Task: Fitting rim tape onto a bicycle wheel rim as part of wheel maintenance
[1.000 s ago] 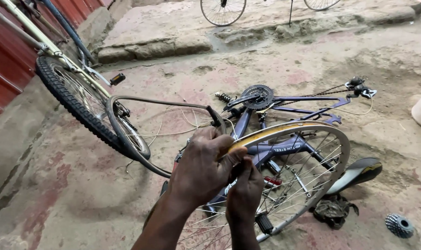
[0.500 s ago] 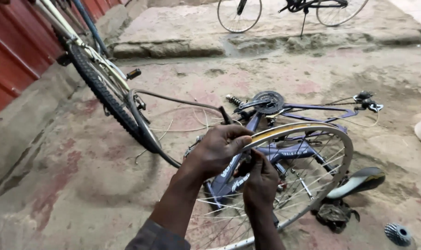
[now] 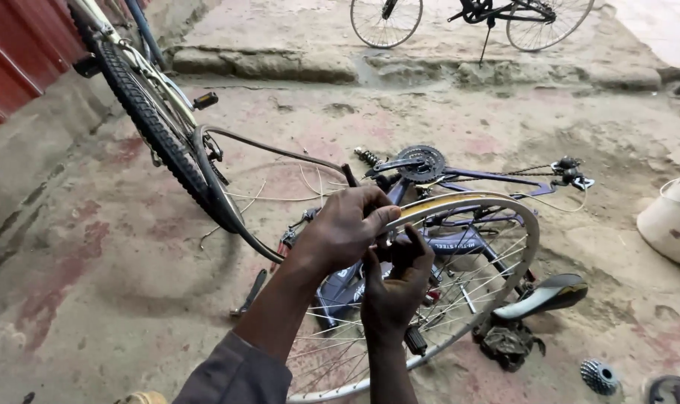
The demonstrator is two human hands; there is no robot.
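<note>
At the centre of the frame, a bare silver metal wheel rim (image 3: 504, 217) with thin wire spokes stands over a purple steel bicycle frame (image 3: 459, 243) lying upside-down on the ground. The left hand (image 3: 347, 228) wraps its fingers over the rim's top edge, clamped on it, seemingly to steady it. The right hand (image 3: 396, 280), just below and touching the left, has its fingers curled together around something at the rim; what it is cannot be told. A limp black rubber tyre (image 3: 228, 202) loops to the left. A black toothed chainring (image 3: 422, 162) sits above, a black padded saddle (image 3: 553, 293) at lower right, all on rough, cracked concrete floor (image 3: 93, 299).
</note>
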